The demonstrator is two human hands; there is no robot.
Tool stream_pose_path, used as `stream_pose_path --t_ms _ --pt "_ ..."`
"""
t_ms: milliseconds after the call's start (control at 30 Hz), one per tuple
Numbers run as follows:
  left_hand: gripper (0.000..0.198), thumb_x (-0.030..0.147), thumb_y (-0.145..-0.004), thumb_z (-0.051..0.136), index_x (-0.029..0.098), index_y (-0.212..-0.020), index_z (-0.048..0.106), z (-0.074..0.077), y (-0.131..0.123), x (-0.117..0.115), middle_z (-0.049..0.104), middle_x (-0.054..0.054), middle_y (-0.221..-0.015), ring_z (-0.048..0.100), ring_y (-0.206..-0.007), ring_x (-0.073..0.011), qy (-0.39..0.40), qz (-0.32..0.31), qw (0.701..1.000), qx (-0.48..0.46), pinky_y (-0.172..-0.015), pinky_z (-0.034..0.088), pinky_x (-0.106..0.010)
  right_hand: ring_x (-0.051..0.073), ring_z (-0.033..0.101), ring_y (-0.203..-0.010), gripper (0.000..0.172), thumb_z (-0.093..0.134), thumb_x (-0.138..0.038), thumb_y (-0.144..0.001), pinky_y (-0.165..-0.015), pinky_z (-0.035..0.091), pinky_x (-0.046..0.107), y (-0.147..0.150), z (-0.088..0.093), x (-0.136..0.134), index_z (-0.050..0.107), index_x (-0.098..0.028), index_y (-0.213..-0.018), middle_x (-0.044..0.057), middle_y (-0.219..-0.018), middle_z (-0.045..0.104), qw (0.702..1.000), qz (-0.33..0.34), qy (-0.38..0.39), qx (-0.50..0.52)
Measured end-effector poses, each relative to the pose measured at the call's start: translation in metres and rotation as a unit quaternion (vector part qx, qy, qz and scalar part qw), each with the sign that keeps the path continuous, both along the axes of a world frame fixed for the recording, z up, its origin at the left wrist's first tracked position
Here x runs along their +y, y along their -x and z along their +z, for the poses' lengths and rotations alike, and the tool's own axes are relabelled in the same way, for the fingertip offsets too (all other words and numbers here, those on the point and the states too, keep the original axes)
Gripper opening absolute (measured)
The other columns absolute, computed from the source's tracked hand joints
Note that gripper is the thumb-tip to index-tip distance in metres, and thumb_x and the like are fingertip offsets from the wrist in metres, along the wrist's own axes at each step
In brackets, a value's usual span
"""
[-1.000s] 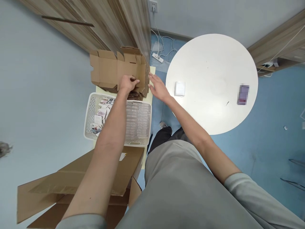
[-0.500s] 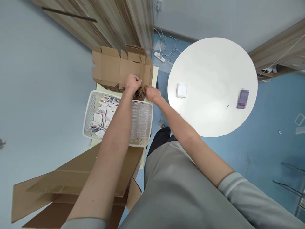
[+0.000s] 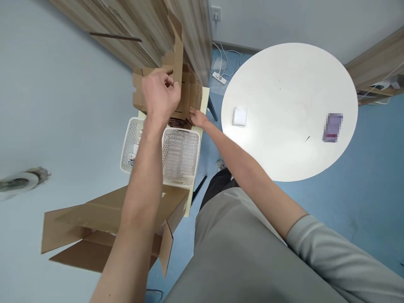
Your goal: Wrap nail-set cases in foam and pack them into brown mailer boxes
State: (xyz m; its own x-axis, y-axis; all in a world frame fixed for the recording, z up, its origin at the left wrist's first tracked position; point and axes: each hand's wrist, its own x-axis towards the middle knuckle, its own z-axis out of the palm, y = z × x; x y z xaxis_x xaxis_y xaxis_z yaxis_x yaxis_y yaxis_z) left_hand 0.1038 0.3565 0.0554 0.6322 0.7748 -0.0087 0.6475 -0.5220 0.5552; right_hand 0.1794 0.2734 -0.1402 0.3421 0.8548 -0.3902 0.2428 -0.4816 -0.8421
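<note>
My left hand (image 3: 161,94) is closed on a flat cardboard box blank (image 3: 178,54), whose lifted part stands nearly upright beside my fingers. Under it lies a stack of similar brown cardboard blanks (image 3: 187,90). My right hand (image 3: 198,118) grips the cardboard at the stack's near right corner, with its fingertips partly hidden. Just below the stack is a white plastic basket (image 3: 164,145) holding rows of clear plastic packs (image 3: 181,155). My left forearm covers much of a second white basket section (image 3: 128,136) with small printed cards or packets.
A big open cardboard carton (image 3: 104,214) stands at the lower left. On the right is a round white table (image 3: 290,84) with a small white stack (image 3: 240,116) and a blurred purple item (image 3: 333,127). A power strip (image 3: 219,78) with cables lies on the floor.
My left hand has moved up and left, raising part of a cardboard blank from flat to nearly upright. My right hand has stayed at the stack's corner. The view has shifted slightly.
</note>
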Motion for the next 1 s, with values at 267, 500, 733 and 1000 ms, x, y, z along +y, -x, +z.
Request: stream_pose_path --t_ms 267,500,733,1000 --pt "0.018 0.038 -0.111 0.062 0.024 -0.107 0.074 0.012 -0.047 -0.122 0.070 -0.004 -0.157 0.065 -0.149 -0.0315 0.011 -0.132 0.984 -0.119 -0.129 0.052 -0.049 0.024 0.041 -0.172 0.069 0.043 -0.066 -0.114 -0.144 0.032 0.050 -0.034 0.033 -0.223 0.060 -0.028 -0.169 0.002 -0.180 0.048 0.986 -0.118 -0.106 0.059" --pt "0.043 0.036 -0.114 0.051 0.022 -0.151 0.069 -0.090 -0.132 -0.251 0.058 -0.015 -0.172 0.059 -0.156 -0.0389 0.095 -0.244 0.965 -0.004 -0.129 0.052 -0.054 0.025 0.040 -0.172 0.077 0.044 -0.074 -0.110 -0.144 0.032 0.050 -0.084 0.042 -0.407 0.059 -0.029 -0.170 0.003 -0.181 0.047 0.950 -0.307 -0.033 0.042" --pt "0.059 0.009 -0.103 0.042 0.018 -0.155 0.069 -0.162 -0.149 -0.354 0.052 -0.020 -0.176 0.052 -0.162 -0.0419 0.131 -0.354 0.914 0.149 -0.120 0.057 -0.060 0.025 0.038 -0.173 0.078 0.040 -0.069 -0.111 -0.141 0.037 0.052 -0.134 0.033 -0.503 0.051 -0.025 -0.174 0.008 -0.184 0.043 0.912 -0.409 0.022 -0.012" --pt "0.043 0.013 -0.100 0.057 0.022 -0.133 0.083 -0.187 -0.118 -0.405 0.037 -0.015 -0.186 0.068 -0.144 -0.0443 0.158 -0.317 0.891 0.284 -0.116 0.061 -0.060 0.035 0.061 -0.151 0.077 0.054 -0.061 -0.105 -0.124 0.055 0.059 -0.179 0.035 -0.512 0.046 -0.031 -0.176 0.012 -0.184 0.042 0.926 -0.362 0.067 -0.087"
